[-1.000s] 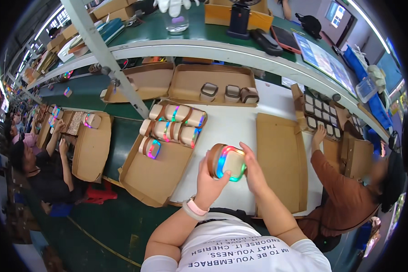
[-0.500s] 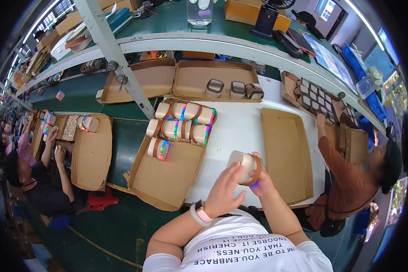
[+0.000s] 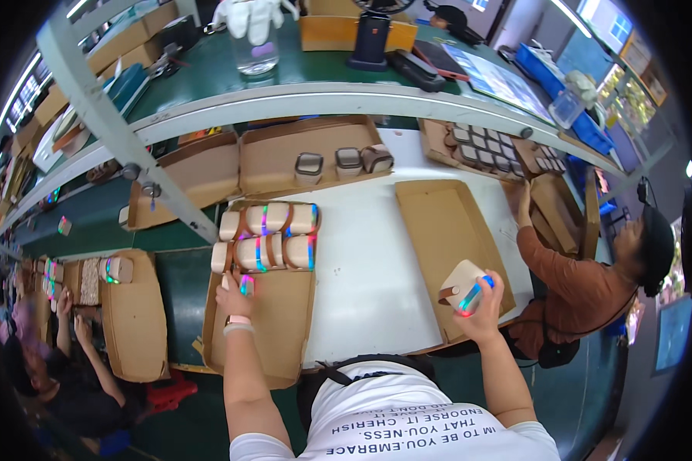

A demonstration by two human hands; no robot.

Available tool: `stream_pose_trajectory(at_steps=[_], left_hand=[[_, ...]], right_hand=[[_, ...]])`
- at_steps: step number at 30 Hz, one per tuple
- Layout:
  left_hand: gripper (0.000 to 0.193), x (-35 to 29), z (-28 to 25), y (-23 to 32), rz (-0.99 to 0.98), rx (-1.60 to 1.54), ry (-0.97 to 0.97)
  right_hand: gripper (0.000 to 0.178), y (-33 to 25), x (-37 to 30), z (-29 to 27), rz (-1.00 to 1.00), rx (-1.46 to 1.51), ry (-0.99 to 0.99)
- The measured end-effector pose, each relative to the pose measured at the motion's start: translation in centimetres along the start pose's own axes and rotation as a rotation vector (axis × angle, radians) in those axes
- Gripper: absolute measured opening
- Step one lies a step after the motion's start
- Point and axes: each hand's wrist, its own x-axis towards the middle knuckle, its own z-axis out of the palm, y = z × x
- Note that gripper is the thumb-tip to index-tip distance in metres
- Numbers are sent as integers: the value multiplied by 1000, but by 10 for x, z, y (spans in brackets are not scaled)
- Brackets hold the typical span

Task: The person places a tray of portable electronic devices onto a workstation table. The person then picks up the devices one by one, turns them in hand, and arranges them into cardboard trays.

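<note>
In my right hand (image 3: 486,311) is a beige portable speaker (image 3: 461,280) with a brown strap loop and a band of coloured lights. My right fingers wrap round its lit side, above the flat cardboard tray (image 3: 419,219) on the right. My left hand (image 3: 234,298) reaches into the left cardboard tray (image 3: 273,326), its fingers closed on a similar lit speaker (image 3: 247,285), partly covered by the hand. Beyond it in that tray, two rows of beige speakers (image 3: 265,252) lie on their sides with straps and glowing bands.
At the back, a long cardboard tray (image 3: 273,157) holds 3 uncovered units (image 3: 347,160). A metal shelf bar (image 3: 323,104) crosses above the white tabletop (image 3: 354,284), and a post (image 3: 123,127) stands left. A co-worker (image 3: 577,265) on the right reaches toward a tray of dark-topped units (image 3: 484,150).
My left hand has let go of the speaker both hands held and moved left to another in the left tray. My right hand has carried its speaker rightward. The view has shifted.
</note>
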Motion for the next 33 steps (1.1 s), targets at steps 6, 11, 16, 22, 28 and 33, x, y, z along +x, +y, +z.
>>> stream_pose_trajectory(at_steps=[6, 11, 16, 22, 28, 33], left_hand=[[94, -17, 21, -14, 105, 37, 164], [97, -68, 21, -6, 36, 89, 46], [82, -116, 10, 14, 118, 10, 99], [87, -155, 10, 11, 203, 52, 136], [93, -150, 13, 19, -26, -28, 30], [101, -142, -9, 15, 187, 15, -84]], right_hand=[[87, 21, 33, -58, -88, -202, 334], [82, 3, 82, -122, 332, 349, 1257], [67, 0, 68, -80, -173, 74, 686], [66, 58, 85, -152, 188, 1013, 1309], [91, 72, 90, -125, 280, 559, 1340], [81, 64, 12, 22, -107, 739, -255]])
